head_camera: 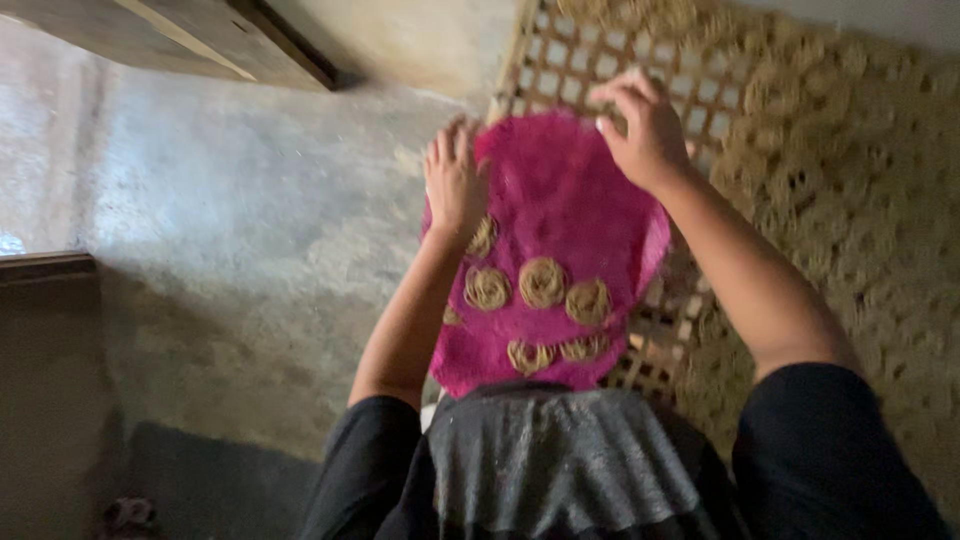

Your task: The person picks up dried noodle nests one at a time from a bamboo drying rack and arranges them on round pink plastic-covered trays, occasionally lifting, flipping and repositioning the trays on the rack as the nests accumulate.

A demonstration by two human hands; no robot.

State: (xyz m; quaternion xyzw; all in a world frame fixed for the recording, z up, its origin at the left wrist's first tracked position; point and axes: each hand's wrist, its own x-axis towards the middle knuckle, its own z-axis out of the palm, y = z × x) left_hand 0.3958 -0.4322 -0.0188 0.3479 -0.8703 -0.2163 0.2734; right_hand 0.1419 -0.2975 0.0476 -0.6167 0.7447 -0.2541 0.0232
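Clothing: a dark grey top (560, 460) with black sleeves fills the bottom edge, right under the camera, so that's the person's own body.

Pink mat: a floppy magenta mat (560, 200) is held out in front of the chest, tilted up at the far end. Looks like it's kept fairly flat so the stuff on it doesn't slide off.

Noodle nests: a handful of small tan noodle coils (541, 282) sit on the near half of the mat, some in a loose row and a couple more near the bottom edge. The far half is bare.

Left hand: the left hand (453, 180) grips the mat's left edge, fingers curled over it, propping up that side.

Right hand: the right hand (645, 125) pinches the mat's far right corner, fingers bent down onto it. With both hands on opposite edges the mat stays stretched instead of folding.

Drying rack: a woven bamboo lattice rack (570, 60) lies just beyond and under the mat, open squares showing at the near left corner.

Laid-out noodles: the rest of the rack is covered with rows of the same coils (830, 170), a bit blurry.

Floor: bare grey concrete floor (230, 220) on the left, with wooden planks (200, 35) at the top.
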